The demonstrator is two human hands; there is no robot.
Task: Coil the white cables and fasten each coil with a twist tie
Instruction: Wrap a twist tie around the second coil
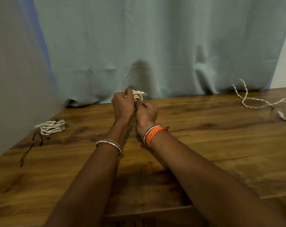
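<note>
While raised over table (204, 145), left hand (123, 104) fingers grip cable coil (138, 95); right hand (146, 113) fingers pinched beneath.

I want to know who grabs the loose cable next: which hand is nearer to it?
Right. The right hand is mid-table, nearer the loose cable at the far right. The left hand sits just beyond it, gripping the coil.

Head-worn view, forward-down over wooden table (204, 153)
</note>
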